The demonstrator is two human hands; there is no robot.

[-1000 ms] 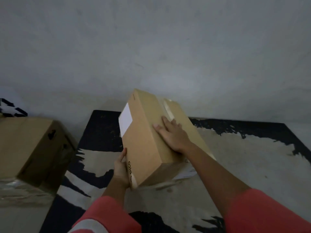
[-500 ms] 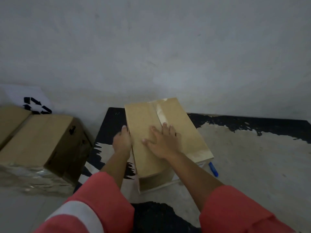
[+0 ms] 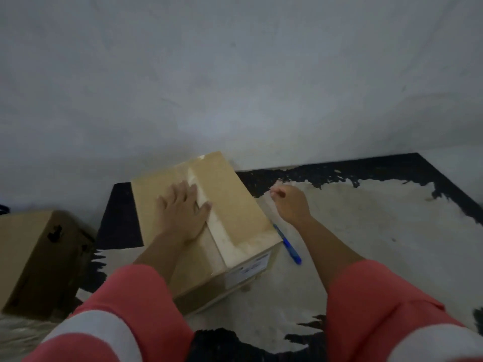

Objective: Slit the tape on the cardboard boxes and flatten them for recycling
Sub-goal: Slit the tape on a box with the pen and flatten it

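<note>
A sealed brown cardboard box lies flat on a black and cream mat, with a strip of clear tape running along its top seam. A white label is on its near end. My left hand presses flat on the top of the box, just left of the tape. Just right of the box my right hand is above the mat, its fingers curled; whether it holds anything is unclear. A blue-handled cutter lies on the mat against the box's right side, below that hand.
A second, larger cardboard box sits at the left, off the mat, on crinkled plastic wrap. A pale wall rises directly behind the mat and boxes. My pink sleeves fill the bottom of the view.
The box went from tilted on edge to lying flat. My left hand moved from its side onto its top. My right hand left the top and moved right, above the blue cutter.
</note>
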